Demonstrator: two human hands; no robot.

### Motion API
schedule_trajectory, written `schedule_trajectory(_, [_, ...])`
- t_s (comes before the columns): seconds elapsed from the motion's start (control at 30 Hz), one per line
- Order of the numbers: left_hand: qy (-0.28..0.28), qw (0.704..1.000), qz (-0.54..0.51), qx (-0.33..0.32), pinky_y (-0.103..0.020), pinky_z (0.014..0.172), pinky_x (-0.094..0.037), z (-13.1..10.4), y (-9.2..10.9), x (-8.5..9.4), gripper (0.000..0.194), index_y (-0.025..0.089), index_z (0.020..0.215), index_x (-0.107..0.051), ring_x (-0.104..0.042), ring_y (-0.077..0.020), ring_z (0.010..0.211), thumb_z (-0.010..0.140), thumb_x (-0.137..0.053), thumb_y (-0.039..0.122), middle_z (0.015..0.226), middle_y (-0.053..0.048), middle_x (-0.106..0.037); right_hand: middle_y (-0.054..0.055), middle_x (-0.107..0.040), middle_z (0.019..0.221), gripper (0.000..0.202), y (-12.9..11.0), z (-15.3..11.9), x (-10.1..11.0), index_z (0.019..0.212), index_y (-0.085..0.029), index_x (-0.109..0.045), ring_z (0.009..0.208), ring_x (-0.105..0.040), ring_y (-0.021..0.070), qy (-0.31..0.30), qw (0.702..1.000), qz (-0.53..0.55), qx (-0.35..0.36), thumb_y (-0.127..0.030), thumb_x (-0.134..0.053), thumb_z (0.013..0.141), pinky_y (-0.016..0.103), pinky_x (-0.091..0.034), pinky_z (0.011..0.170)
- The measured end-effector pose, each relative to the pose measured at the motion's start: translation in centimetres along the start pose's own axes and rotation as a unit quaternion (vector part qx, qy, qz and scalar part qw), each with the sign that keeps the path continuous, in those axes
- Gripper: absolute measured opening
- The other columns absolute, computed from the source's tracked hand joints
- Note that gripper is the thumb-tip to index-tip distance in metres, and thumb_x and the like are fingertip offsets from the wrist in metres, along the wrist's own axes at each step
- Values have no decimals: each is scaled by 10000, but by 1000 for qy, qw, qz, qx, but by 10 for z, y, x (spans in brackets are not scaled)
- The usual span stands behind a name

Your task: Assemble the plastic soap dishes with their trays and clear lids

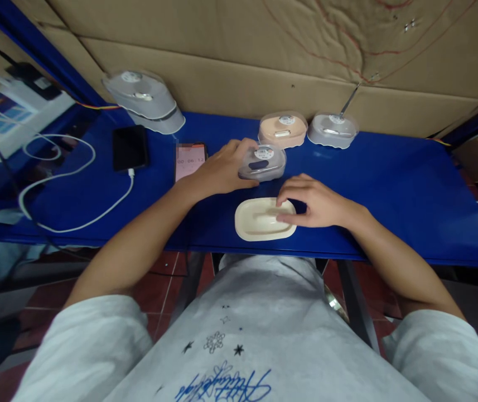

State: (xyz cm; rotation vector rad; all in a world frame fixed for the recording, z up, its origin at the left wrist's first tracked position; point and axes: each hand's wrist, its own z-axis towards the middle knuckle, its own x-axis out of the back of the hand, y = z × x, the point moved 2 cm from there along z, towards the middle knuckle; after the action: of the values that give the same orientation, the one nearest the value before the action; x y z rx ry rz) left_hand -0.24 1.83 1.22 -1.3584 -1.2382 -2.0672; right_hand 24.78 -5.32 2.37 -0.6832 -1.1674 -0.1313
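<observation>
My left hand [226, 167] is wrapped round the left end of a clear oval container [270, 166] with a dark oval piece and a round label on top. Nearer to me lies a cream oval dish [247, 222], like a lid or shallow tray, with a raised part in its middle. Over the right end of this dish is my right hand [312, 201], thumb and fingers apart in a loose curve. Whether its fingertips touch the dish's raised part is hard to tell.
At the back of the blue table [397, 195] stand a peach container [283, 131], a grey container [333, 132] and stacked grey containers [146, 100]. A phone showing a timer [189, 159], a black device [130, 148] and a white cable [69, 229] lie left.
</observation>
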Motion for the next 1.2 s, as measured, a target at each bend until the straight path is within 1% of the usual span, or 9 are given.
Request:
schedule_trajectory(0.1, [28,998,-61,-9,-516,1072,-520,4,-3,0,759,277,1391,-517,-635,-346,1278,754,-897,435,1350,-84,-642,119,-721,1230,405,-5,-1,-7,1183,-228,-748,1101,-668,305,-48,999,-12,-9,-573,-733,971,435,-453,955])
schedule_trajectory(0.2, [68,988,-133,-27,-458,1008,-546,5,-3,3,773,285,1391,-501,-689,-285,1154,770,-898,517,1261,-43,-680,142,-705,1312,357,6,-1,-7,1247,-221,-737,1176,-658,330,-19,997,-59,-38,-495,-668,1029,458,-446,976])
schedule_trajectory(0.3, [95,980,-167,-55,-444,1002,-554,4,2,8,814,278,1402,-489,-691,-274,1158,769,-897,588,1342,-63,-658,125,-762,1216,317,25,-3,4,1167,-215,-750,1141,-694,326,39,991,-99,-82,-453,-560,1081,476,-459,983])
schedule_trajectory(0.4, [99,979,-146,-97,-473,1098,-514,1,11,9,801,264,1411,-488,-643,-307,1286,788,-885,573,1444,-95,-613,110,-786,1023,406,42,-10,23,1014,-225,-757,996,-720,323,140,966,-154,-151,-488,-460,1102,489,-502,936])
schedule_trajectory(0.47, [83,983,-109,-121,-490,1158,-471,-3,18,8,781,255,1420,-494,-594,-329,1362,798,-885,518,1476,-105,-591,111,-783,994,457,47,-14,34,1030,-233,-754,975,-724,332,217,943,-174,-184,-533,-418,1106,500,-527,923])
schedule_trajectory(0.53, [51,987,-77,-135,-503,1182,-450,-5,23,6,774,253,1432,-499,-570,-343,1385,798,-886,469,1474,-105,-585,113,-792,1066,488,46,-16,39,1143,-234,-742,1019,-733,332,254,935,-162,-186,-569,-389,1111,499,-550,936])
schedule_trajectory(0.7, [-14,988,-59,-141,-526,1198,-439,-8,24,-2,778,255,1464,-486,-552,-355,1402,813,-877,421,1474,-122,-552,122,-760,1343,555,34,-9,30,1402,-229,-645,1177,-739,316,198,964,-92,-154,-618,-371,1115,489,-574,1019])
schedule_trajectory(0.87, [-56,986,-54,-147,-563,1220,-424,-8,16,-13,826,280,1497,-439,-521,-363,1429,810,-882,402,1511,-131,-505,141,-719,1432,576,33,-6,15,1434,-221,-629,1288,-693,352,136,973,-102,-157,-612,-350,1117,534,-551,1075])
schedule_trajectory(1.2, [-37,986,-22,-160,-583,1217,-414,-8,16,-17,903,264,1513,-434,-476,-398,1453,770,-910,458,1537,-165,-461,133,-697,1455,518,37,-3,6,1444,-230,-601,1300,-675,332,117,977,-63,-166,-532,-312,1139,517,-542,1097])
